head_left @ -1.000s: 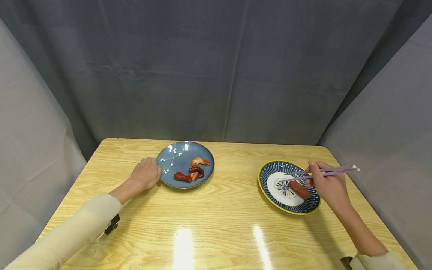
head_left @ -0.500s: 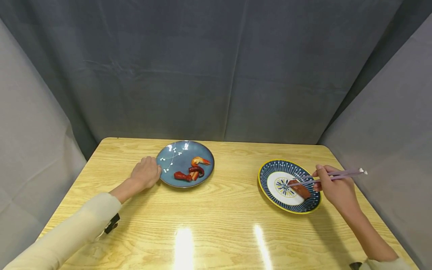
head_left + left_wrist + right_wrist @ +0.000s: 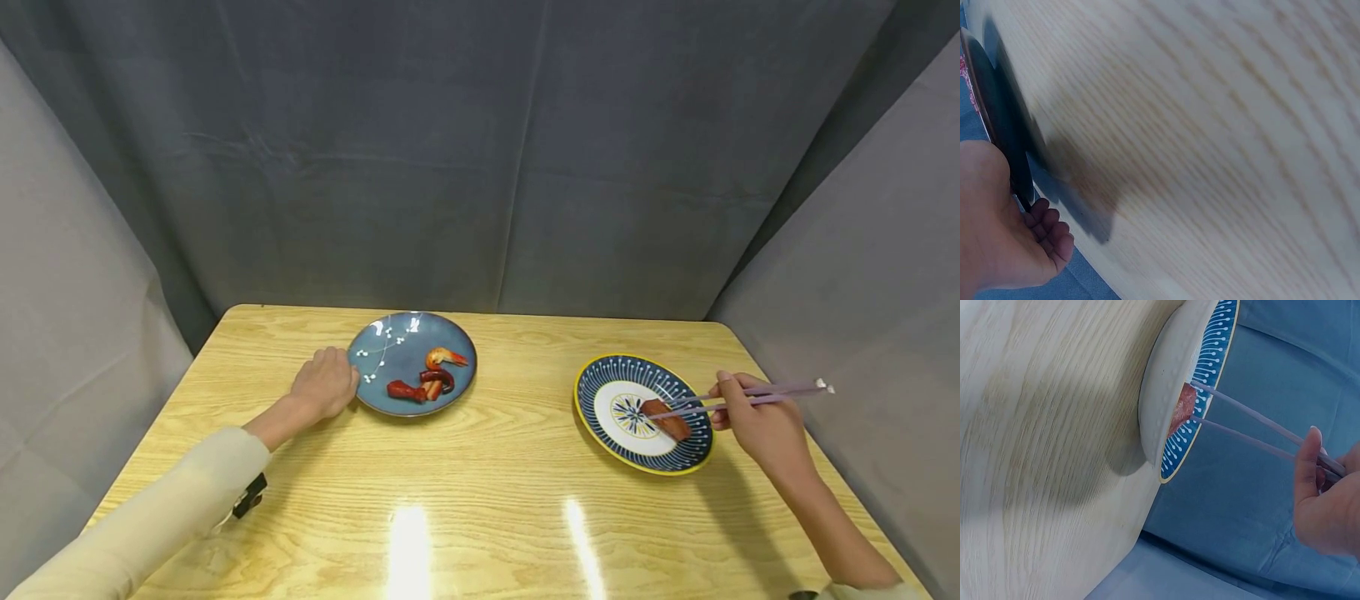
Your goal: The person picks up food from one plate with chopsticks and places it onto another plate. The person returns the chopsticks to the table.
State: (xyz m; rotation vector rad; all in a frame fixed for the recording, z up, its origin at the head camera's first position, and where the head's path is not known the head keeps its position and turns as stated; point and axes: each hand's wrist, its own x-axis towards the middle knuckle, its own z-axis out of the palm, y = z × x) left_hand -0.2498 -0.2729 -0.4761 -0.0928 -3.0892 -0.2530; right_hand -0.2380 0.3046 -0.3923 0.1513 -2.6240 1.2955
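My left hand [image 3: 324, 385] grips the left rim of a blue plate [image 3: 393, 350] with a white blossom pattern. In the left wrist view its fingers curl under the rim [image 3: 999, 103]. On that plate lie a shrimp [image 3: 442, 358], a red drumstick-shaped piece [image 3: 405, 391] and a dark red curled piece [image 3: 444, 379]. My right hand [image 3: 768, 429] holds a pair of lilac chopsticks [image 3: 798, 388]. Their tips straddle or touch a brown block of meat [image 3: 677, 429] on a blue-and-white plate [image 3: 611, 417] with a yellow rim. Whether they pinch it, I cannot tell.
Both plates stand on a light wooden table [image 3: 480, 467], wide apart. A dark grey curtain [image 3: 375, 167] hangs behind it. Pale cloth walls [image 3: 885, 275] stand on either side.
My right hand has drawn back to the right, bringing the chopstick tips from the plate's centre onto the meat. The meat, both plates and my left hand look unmoved.
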